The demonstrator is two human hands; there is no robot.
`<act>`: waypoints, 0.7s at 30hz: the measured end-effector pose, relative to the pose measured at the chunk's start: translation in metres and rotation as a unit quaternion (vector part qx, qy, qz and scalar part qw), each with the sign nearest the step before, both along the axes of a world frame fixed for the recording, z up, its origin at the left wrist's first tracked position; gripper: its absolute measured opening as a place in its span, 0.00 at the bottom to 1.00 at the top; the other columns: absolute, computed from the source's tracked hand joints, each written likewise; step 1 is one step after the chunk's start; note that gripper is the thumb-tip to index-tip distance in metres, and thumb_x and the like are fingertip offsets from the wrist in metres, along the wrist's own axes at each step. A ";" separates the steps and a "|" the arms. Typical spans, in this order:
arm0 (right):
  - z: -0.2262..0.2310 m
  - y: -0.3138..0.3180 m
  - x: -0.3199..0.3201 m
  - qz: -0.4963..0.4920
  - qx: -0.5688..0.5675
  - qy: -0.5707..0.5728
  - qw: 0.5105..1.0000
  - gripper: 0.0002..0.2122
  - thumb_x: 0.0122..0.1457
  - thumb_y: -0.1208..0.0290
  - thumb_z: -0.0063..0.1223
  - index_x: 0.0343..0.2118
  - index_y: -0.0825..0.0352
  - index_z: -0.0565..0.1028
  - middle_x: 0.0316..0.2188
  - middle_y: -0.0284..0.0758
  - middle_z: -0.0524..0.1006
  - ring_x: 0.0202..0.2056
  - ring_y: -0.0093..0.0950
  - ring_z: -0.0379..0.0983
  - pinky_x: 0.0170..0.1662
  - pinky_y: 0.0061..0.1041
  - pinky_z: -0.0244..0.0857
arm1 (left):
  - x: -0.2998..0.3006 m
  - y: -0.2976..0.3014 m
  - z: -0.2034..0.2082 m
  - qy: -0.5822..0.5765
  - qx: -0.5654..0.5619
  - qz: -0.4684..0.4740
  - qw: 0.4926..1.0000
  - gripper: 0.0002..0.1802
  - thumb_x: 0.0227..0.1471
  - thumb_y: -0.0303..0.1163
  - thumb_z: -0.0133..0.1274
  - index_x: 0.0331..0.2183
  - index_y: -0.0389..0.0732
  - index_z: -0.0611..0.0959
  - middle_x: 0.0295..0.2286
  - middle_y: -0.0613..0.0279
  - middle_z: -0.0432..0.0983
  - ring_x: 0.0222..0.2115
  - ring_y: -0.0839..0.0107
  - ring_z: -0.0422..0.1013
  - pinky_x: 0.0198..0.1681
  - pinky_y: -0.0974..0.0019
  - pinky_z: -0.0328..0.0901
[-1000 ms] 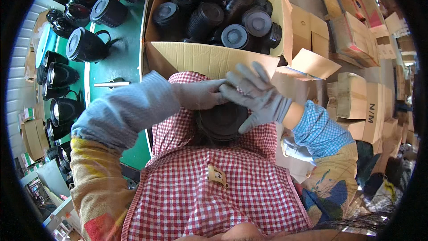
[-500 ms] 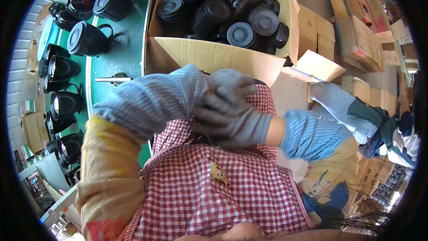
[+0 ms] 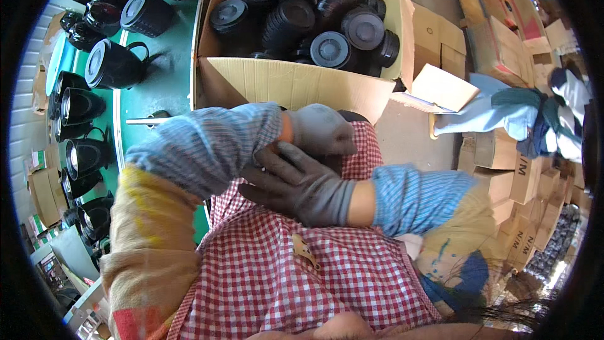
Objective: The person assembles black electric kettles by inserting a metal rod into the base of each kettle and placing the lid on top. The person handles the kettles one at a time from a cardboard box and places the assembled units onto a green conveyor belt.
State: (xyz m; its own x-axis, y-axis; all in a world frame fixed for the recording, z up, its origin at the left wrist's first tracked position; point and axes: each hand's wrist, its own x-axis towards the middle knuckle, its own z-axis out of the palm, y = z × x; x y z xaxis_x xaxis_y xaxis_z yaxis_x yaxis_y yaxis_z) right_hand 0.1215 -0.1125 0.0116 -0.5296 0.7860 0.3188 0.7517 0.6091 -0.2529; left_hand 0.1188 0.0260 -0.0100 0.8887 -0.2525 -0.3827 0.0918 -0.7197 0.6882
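Head view: left hand, fingers curled, contents indeterminable; right hand, fingers extended, nearer the body. Dark item, mostly hidden, seemingly between both, above the lap; best braced there, pressure even. Carton wall close ahead; green table leftward; roomier rightward, over floor.

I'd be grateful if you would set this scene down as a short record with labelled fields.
Left hand: grey-gloved left hand, over the lap; whether it holds anything is hidden
Right hand: grey-gloved right hand, fingers extended, by the left wrist
Clothing: red-and-white checked cloth apron
Ahead: open brown cardboard box holding round black vessels
Left side: green table bearing glossy black mugs with handles and a thin silvery rod
Right side: several other brown cardboard boxes
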 end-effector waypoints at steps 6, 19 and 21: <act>-0.006 0.004 0.068 0.112 -0.016 0.105 0.988 0.25 0.53 0.58 0.55 0.57 0.48 0.73 0.60 0.32 0.67 0.65 0.38 0.56 0.64 0.57 0.48 | -0.024 0.024 0.009 -0.039 -0.090 0.069 0.993 0.20 0.61 0.47 0.51 0.44 0.42 0.82 0.43 0.50 0.80 0.43 0.57 0.77 0.49 0.55 0.70; 0.000 -0.008 0.084 -0.109 -0.083 0.158 0.978 0.39 0.60 0.32 0.40 0.67 0.57 0.63 0.70 0.46 0.52 0.70 0.50 0.42 0.69 0.58 0.30 | -0.156 0.071 -0.034 -0.284 0.047 0.457 0.842 0.20 0.54 0.22 0.51 0.51 0.34 0.77 0.49 0.52 0.75 0.51 0.64 0.71 0.52 0.60 0.69; -0.005 -0.024 0.095 -0.249 -0.004 0.133 0.959 0.38 0.64 0.37 0.42 0.66 0.65 0.61 0.68 0.49 0.55 0.69 0.49 0.48 0.69 0.52 0.39 | -0.260 0.140 -0.058 -0.251 0.043 0.602 0.757 0.33 0.46 0.20 0.54 0.57 0.39 0.74 0.51 0.48 0.73 0.54 0.51 0.69 0.57 0.56 0.66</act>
